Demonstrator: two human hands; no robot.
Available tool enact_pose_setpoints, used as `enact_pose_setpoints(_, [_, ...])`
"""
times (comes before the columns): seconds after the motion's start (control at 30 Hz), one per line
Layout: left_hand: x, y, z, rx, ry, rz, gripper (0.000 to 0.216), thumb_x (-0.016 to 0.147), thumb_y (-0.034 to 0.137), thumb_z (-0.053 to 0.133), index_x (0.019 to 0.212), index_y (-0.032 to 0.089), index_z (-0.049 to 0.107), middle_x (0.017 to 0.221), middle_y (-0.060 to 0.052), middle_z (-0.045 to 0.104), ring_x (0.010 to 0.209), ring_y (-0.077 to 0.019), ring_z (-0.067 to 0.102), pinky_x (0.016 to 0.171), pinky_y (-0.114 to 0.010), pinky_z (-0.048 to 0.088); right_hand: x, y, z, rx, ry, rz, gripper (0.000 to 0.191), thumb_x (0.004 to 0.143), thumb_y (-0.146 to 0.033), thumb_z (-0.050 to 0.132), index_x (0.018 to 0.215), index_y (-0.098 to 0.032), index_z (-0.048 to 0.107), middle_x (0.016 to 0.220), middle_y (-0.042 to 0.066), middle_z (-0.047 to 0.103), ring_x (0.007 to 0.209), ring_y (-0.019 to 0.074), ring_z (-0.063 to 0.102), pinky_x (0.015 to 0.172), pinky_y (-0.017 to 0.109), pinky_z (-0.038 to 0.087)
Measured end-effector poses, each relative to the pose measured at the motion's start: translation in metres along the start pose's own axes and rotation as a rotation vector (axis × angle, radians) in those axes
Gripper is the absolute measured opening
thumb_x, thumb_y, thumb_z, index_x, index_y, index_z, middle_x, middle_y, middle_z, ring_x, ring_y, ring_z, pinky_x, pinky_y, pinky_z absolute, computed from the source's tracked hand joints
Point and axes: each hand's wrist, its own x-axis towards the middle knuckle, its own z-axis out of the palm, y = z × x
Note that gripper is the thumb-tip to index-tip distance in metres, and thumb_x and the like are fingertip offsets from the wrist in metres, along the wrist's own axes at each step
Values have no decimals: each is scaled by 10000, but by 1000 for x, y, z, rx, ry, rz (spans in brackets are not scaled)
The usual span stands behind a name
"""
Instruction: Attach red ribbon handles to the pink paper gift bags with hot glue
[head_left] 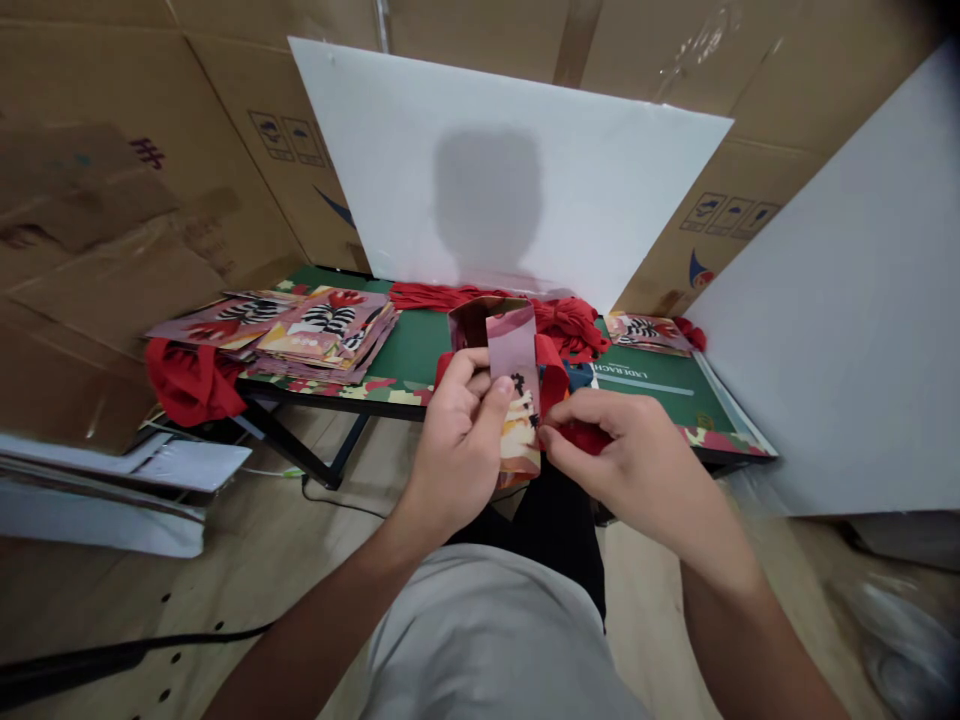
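My left hand (463,430) is closed round a small printed paper box (514,345), pink and cream with dark marks, held upright above the table's front edge. Its top end looks open. A red ribbon (553,375) runs along the right side of the box. My right hand (619,440) pinches the ribbon close to the box's lower right side, thumb and forefinger together. More red ribbon shows under that hand's fingers. The box's far side is mostly hidden.
Stacks of printed cards (322,335) lie on the green table (420,345) at left, beside a red cloth bundle (193,382). Red ribbons (465,295) lie along the back. Another printed stack (649,332) is at right. A white board (510,180) and cardboard walls (105,200) enclose the table.
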Motion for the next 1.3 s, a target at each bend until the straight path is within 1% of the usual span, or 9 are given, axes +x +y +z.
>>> enact_pose_setpoints(0.17, [1,1,-3,22,-28,-2,145,1041,282,653,1120,217,550,956,-10,737,769,-130,690,709,-228,568,0,6,4,159,37,56,78,977,-288,742,959,-233,794,900,4,804,770,167,706,693,266,492])
enact_pose_setpoints(0.3, [6,1,-5,51,-43,-28,121,1031,266,635,1102,210,555,927,0,729,665,-112,637,651,-225,547,-2,22,26,333,136,149,190,891,-369,859,892,-209,756,826,19,774,688,170,675,615,268,495])
enact_pose_setpoints(0.37, [10,2,-6,92,-44,-26,107,1022,254,628,1090,203,564,914,-3,726,635,-108,617,632,-223,536,-2,31,38,365,177,119,179,889,-369,864,869,-212,780,829,28,777,694,176,675,652,286,529])
enact_pose_setpoints(0.47, [15,3,-8,182,-27,-2,78,1012,231,610,1076,195,584,888,-7,718,627,-103,601,625,-209,507,-2,41,54,375,209,12,116,962,-348,807,972,-235,830,969,52,798,850,206,734,799,328,587])
enact_pose_setpoints(0.57, [20,5,-12,255,-23,3,90,1014,253,606,1088,204,591,866,-4,704,613,-106,578,608,-209,479,-2,45,66,389,247,-39,123,1022,-322,738,1042,-252,838,1044,72,786,939,218,749,849,349,604])
enact_pose_setpoints(0.67, [27,7,-19,349,-75,-12,123,1022,310,614,1103,219,596,805,7,665,603,-124,551,582,-220,447,4,43,78,522,303,-3,101,982,-324,781,1029,-237,803,1023,73,786,900,208,757,821,332,619])
enact_pose_setpoints(0.93, [67,15,-35,715,-235,45,89,1057,275,511,1008,232,571,733,32,548,595,-133,468,565,-242,338,44,43,116,843,491,184,344,804,-413,923,842,-213,645,831,27,731,708,151,654,660,258,548])
enact_pose_setpoints(1.17, [88,-1,-46,1023,-297,78,106,1042,233,479,987,228,570,731,31,562,613,-146,483,599,-265,332,71,61,151,1014,452,246,432,744,-498,872,792,-230,536,719,-28,595,595,112,515,567,234,462])
enact_pose_setpoints(1.3, [91,-8,-48,1119,-332,38,149,1070,241,437,1100,233,583,740,10,599,642,-176,537,626,-282,338,69,70,161,1027,466,314,409,738,-513,864,843,-227,592,779,8,667,674,152,611,654,274,541])
